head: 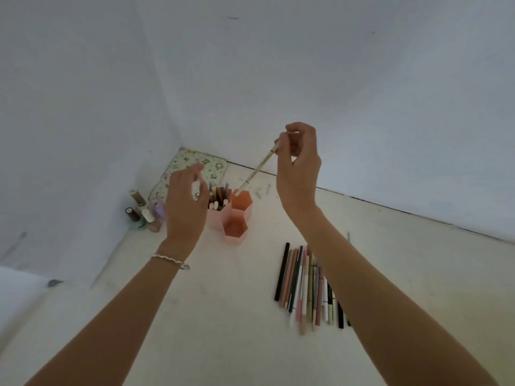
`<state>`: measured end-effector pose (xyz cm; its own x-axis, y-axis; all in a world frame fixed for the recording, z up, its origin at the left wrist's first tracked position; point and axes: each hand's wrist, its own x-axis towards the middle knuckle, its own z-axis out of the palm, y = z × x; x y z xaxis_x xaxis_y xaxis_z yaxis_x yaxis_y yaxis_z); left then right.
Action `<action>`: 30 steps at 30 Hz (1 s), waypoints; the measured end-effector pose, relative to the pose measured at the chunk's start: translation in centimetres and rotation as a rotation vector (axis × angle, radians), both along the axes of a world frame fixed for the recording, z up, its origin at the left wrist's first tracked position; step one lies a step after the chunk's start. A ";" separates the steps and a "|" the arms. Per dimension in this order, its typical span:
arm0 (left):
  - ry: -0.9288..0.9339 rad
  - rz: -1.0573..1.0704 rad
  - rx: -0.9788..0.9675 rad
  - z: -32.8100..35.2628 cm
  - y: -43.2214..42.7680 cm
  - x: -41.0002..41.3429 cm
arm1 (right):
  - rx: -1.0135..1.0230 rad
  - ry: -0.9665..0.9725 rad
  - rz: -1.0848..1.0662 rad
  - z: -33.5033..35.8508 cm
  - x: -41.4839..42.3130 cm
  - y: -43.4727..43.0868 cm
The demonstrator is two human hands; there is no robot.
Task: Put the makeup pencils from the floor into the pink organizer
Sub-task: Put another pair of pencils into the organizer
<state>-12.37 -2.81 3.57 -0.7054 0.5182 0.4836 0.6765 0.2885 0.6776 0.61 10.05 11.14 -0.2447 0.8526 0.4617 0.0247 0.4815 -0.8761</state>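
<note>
The pink organizer (pixel 236 218) stands on the floor as a cluster of three hexagonal cups. Its left cup holds several pencils. My right hand (pixel 298 165) pinches the top of a cream makeup pencil (pixel 257 169), held slanted, with its lower tip at the mouth of the far cup. My left hand (pixel 185 203) hovers just left of the organizer, fingers spread, holding nothing. A row of several makeup pencils (pixel 305 285) lies on the floor to the right, partly hidden by my right forearm.
Several nail polish bottles (pixel 143 211) stand left of the organizer. A floral patterned case (pixel 188 169) lies in the corner behind them. White walls meet there. The floor is pale, with a white object at the left edge (pixel 16 291).
</note>
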 end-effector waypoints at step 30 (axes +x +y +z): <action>-0.344 -0.389 -0.770 -5.5 4.8 13.5 | 0.001 -0.468 -0.131 -5.7 11.0 1.8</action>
<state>1.11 1.97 -1.94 -0.4554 0.8396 -0.2961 0.6170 0.5374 0.5749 11.59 11.90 5.46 -0.3170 0.8898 0.3283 0.4765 0.4488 -0.7560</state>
